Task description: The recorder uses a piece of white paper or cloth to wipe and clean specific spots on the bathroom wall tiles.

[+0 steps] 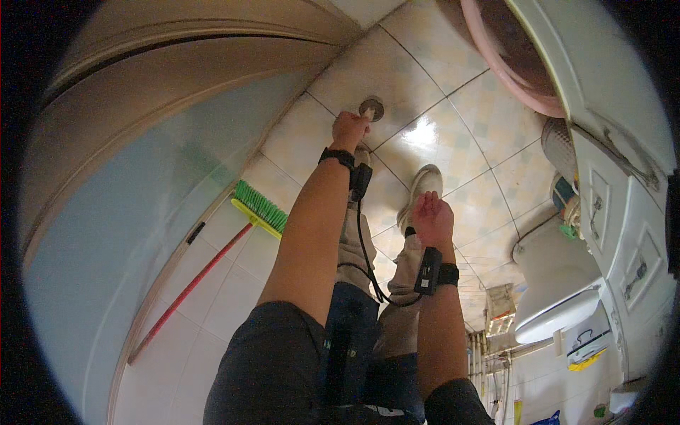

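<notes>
The round floor drain (377, 105) lies in the tiled floor (467, 152), beyond the right-facing edge of the blue panel (152, 191), with the left hand (348, 130) at its near left rim. That hand's grip is narrow, thumb and fingers drawn together; a small pale bit shows at the tips over the drain, and I cannot tell whether it is something held or just a fingertip. The right hand (433, 218) is bare, fingers loosely spread and slightly curled, just by the pale shoe (426, 183)

As for handling, I would judge the drain stiff and hard, probably metal, not fragile, perhaps slippery if wet; whether any part lifts out cannot be told. The rim seems the best place to take hold, with fingertips rather than the whole palm. It lies flat, its face pointing up, and being round it has no clear long axis; the pale bit over it runs roughly away from the person, in line with the fingers
</notes>
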Tool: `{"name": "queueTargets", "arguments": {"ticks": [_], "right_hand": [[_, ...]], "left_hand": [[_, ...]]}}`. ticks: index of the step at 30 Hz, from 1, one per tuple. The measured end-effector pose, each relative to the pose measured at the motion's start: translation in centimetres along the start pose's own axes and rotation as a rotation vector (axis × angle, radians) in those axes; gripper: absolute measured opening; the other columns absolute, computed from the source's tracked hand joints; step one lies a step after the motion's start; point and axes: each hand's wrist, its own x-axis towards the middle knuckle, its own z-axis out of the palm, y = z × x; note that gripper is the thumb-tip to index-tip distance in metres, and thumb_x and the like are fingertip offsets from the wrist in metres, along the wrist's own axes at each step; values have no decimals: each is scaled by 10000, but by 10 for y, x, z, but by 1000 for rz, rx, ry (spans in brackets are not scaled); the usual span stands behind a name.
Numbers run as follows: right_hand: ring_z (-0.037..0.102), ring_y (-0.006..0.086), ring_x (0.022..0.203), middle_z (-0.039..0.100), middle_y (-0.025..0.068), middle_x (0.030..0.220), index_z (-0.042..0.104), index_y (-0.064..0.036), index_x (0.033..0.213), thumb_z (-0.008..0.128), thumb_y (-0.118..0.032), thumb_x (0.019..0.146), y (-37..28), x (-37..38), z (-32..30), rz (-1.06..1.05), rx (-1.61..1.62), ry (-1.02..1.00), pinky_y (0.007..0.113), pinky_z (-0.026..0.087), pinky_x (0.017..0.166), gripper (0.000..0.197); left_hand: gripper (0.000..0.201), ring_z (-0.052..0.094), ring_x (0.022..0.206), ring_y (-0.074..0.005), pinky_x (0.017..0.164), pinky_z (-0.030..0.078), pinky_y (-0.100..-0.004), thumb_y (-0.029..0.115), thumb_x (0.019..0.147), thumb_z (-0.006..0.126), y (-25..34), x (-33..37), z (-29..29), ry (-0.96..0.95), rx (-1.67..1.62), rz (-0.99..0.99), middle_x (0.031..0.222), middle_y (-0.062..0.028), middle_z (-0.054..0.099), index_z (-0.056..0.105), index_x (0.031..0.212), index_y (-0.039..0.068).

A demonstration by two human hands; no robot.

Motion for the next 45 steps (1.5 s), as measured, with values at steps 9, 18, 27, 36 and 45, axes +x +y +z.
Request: {"name": "queueTargets", "arguments": {"ticks": [9,18,27,36,45], "right_hand": [[473,210,881,484,96,884,426,17,995,332,-122,840,-55,-30,-40,69,55,-258,299,451,750,229],[502,211,812,509,79,941,454,-32,1022,354,-183,835,4,-86,-75,13,64,-232,298,446,729,260],[520,226,801,540,69,896,482,-52,1018,357,-186,813,85,-116,-167,-214,-333,-40,345,467,698,275],[538,240,799,561,83,868,542,-73,880,384,-200,778,64,-158,-201,-214,-66,199,348,460,689,226],[543,237,768,564,89,834,549,-74,854,388,-206,779,105,-119,-142,-192,-7,134,340,459,665,221]], "left_hand": [[137,490,460,-147,385,389,-254,94,794,458,20,-88,-35,-30,-849,26,597,-59,501,501,889,5],[145,539,560,-119,511,430,-220,188,798,500,66,-206,-91,-41,-797,27,653,-23,521,492,845,51],[168,506,488,-121,408,402,-250,205,813,482,173,-320,-156,-113,-562,297,642,-31,509,460,832,39],[286,500,512,-153,451,404,-285,293,771,538,234,-344,-185,119,-137,670,620,-61,513,525,859,22],[243,552,787,-291,661,433,-381,241,798,436,168,-250,-158,143,359,583,803,-171,569,568,765,39]]}}
